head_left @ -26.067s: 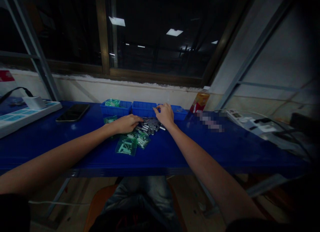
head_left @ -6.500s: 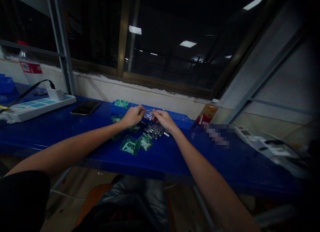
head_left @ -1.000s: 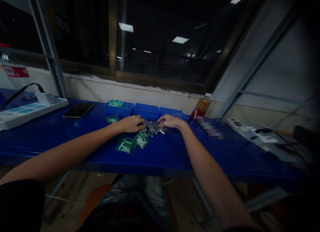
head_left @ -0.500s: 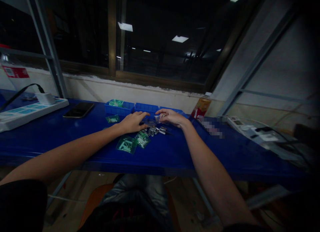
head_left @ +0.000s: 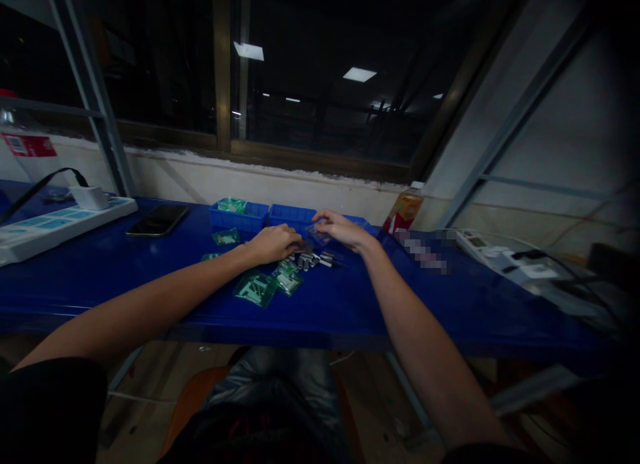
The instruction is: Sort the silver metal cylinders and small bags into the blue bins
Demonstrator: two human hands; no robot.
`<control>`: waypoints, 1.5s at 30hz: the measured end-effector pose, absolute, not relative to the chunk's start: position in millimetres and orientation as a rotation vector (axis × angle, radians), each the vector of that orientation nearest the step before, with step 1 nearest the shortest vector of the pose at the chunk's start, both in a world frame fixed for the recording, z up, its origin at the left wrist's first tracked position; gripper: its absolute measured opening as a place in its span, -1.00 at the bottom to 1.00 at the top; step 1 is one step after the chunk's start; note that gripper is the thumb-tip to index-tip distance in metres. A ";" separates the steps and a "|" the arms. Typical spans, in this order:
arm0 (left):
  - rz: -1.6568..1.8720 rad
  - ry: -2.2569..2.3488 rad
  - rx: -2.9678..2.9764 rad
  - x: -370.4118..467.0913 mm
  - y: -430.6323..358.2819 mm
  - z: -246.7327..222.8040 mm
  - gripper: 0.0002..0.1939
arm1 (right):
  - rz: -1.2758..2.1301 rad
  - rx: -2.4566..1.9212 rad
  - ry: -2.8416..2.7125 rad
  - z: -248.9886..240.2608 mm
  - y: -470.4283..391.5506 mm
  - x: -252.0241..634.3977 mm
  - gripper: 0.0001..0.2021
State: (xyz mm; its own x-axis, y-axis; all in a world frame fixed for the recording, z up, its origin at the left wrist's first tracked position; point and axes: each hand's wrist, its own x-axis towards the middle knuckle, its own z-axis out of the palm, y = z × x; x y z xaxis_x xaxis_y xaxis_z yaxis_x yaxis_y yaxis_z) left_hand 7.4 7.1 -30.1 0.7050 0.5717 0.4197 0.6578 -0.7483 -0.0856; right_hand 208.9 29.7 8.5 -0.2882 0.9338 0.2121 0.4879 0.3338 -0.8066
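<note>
My left hand (head_left: pixel 274 244) is over the far-left side of a pile of short silvery metal tubes (head_left: pixel 307 260). Its fingers are curled together, and whatever lies in them is hidden. To the right, my right hand (head_left: pixel 343 231) is raised slightly above the table, pinching what looks like a small clear plastic bag (head_left: pixel 318 234); its contents are too dim to make out. Green-tinted plastic packets (head_left: pixel 256 288) with pale flat parts lie in front of my left hand, one of them (head_left: pixel 287 279) touching the tubes. Another green packet (head_left: pixel 227 237) lies behind my left wrist.
Blue bins (head_left: pixel 239 219) line the back of the blue table (head_left: pixel 340 317), the left one holding green packets. A phone (head_left: pixel 157 221) and a white power strip (head_left: pixel 75 223) lie left. A drink bottle (head_left: pixel 403 211) stands back right, near another power strip (head_left: pixel 505 259).
My left hand's fingers have closed together and shifted slightly right over the pile. The clear bag at my right hand has tilted, and that hand has lifted a little.
</note>
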 end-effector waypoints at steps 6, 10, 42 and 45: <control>-0.615 -1.157 -2.558 9.7 2.8 -24.6 -0.79 | 0.536 -1.615 -2.251 16.1 27.8 228.4 -0.77; -0.870 -1.347 -2.473 -1.8 6.4 -19.3 -0.82 | 0.525 -1.934 -2.372 16.1 29.7 239.0 -0.60; -0.775 -1.146 -2.670 3.1 -1.0 -26.0 -0.74 | 0.835 -1.472 -2.268 12.8 12.5 234.3 -0.89; -0.780 -1.150 -2.670 1.9 -0.9 -25.7 -0.75 | 0.846 -1.359 -2.128 9.9 19.6 234.6 -0.83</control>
State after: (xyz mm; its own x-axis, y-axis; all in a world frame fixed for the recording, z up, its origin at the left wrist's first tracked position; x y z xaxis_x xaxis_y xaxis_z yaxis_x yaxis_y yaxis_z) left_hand 1.9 -0.9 -25.7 0.5755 0.6411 0.5077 0.7091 -0.7005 0.0808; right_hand 234.6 19.6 9.9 -0.3955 0.9164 0.0620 0.6236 0.3175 -0.7144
